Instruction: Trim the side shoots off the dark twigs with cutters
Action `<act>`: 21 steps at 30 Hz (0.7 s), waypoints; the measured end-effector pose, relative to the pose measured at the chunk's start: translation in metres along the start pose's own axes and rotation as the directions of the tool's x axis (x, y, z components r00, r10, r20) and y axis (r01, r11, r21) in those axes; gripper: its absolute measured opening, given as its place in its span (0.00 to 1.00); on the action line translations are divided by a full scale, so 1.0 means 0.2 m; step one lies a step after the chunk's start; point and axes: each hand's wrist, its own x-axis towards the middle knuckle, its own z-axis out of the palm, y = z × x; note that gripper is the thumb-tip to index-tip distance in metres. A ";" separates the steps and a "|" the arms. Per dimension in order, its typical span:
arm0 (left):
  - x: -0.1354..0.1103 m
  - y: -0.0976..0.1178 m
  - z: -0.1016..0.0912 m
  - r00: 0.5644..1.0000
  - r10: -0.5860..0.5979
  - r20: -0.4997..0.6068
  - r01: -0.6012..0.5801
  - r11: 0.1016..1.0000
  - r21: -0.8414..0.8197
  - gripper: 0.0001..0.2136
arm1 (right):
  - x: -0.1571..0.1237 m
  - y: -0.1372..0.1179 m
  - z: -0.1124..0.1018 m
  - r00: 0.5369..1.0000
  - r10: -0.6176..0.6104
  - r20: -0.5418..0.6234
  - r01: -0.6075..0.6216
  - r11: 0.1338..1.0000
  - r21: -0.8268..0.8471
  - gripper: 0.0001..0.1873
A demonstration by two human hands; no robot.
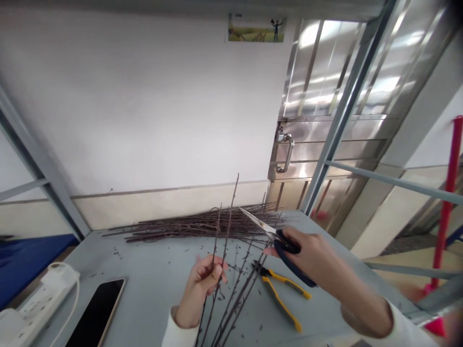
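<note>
- Clamped tight: the left hand is closed around a couple of thin dark twigs, and they stand nearly upright out of the fist, tips up at 12 o'clock!
- Over on the right, the right hand has its fingers wrapped through the navy-handled scissors, gripping firmly.
- Those steel blades aim at 10 o'clock, their tip just beside the raised twigs. Open or shut? Too narrow an angle to call from here.
- Below the scissors, at 3 o'clock from the left hand, lie yellow-and-black pliers, jaws pointing toward the hand, untouched.
- More loose twigs fan out between the two hands, running off the bottom of the view.
- Big heap of cut twigs along the far edge of the grey table, at 12 o'clock from the left hand, and small clippings dot the tabletop.
- Out at 8 o'clock, a smartphone lies face up, with a white power strip right beside it at 9 o'clock.
- Beyond the table, a steel door with a bar handle stands at 1 o'clock, and a red pole rises at 3 o'clock.
</note>
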 end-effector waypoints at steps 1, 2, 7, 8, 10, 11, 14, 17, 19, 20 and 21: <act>0.00 0.00 0.00 1.000 0.002 -0.002 -0.002 1.000 -0.002 0.20 | -0.01 0.00 0.02 1.000 0.011 0.028 -0.012 1.000 0.019 0.20; 0.00 0.00 0.00 1.000 0.002 -0.006 -0.002 1.000 0.001 0.20 | -0.02 0.00 0.03 0.998 0.019 0.061 -0.022 0.999 0.040 0.19; 0.01 0.01 0.01 1.000 0.009 -0.019 -0.008 0.998 0.062 0.23 | -0.05 0.02 0.08 0.987 -0.016 0.159 -0.002 0.993 0.114 0.19; 0.01 0.01 0.01 0.999 0.020 -0.030 -0.018 0.997 0.072 0.23 | -0.06 0.02 0.09 0.986 -0.021 0.164 0.000 0.992 0.125 0.19; 0.02 0.02 0.01 0.997 0.041 -0.058 -0.037 0.996 0.081 0.22 | -0.08 0.03 0.10 0.984 -0.013 0.180 -0.014 0.989 0.147 0.19; 0.02 0.03 0.02 0.997 0.048 -0.068 -0.043 0.996 0.083 0.21 | -0.09 0.04 0.11 0.982 -0.007 0.188 -0.022 0.988 0.154 0.19; 0.03 0.05 0.03 0.991 0.083 -0.104 -0.076 0.995 0.070 0.20 | -0.13 0.06 0.16 0.982 -0.005 0.190 -0.029 0.984 0.177 0.20; 0.05 0.09 0.05 0.979 0.141 -0.146 -0.136 0.990 0.041 0.18 | -0.17 0.05 0.20 0.984 0.032 0.175 -0.077 0.963 0.259 0.22; 0.06 0.11 0.06 0.976 0.158 -0.148 -0.157 0.987 0.016 0.17 | -0.17 0.02 0.20 0.984 0.091 0.153 -0.143 0.917 0.373 0.22; 0.06 0.13 0.07 0.977 0.158 -0.141 -0.159 0.987 0.001 0.17 | -0.15 -0.01 0.20 0.984 0.118 0.137 -0.168 0.877 0.451 0.22; 0.07 0.14 0.08 0.980 0.154 -0.129 -0.157 0.988 -0.013 0.16 | -0.13 -0.05 0.19 0.984 0.135 0.120 -0.179 0.822 0.540 0.20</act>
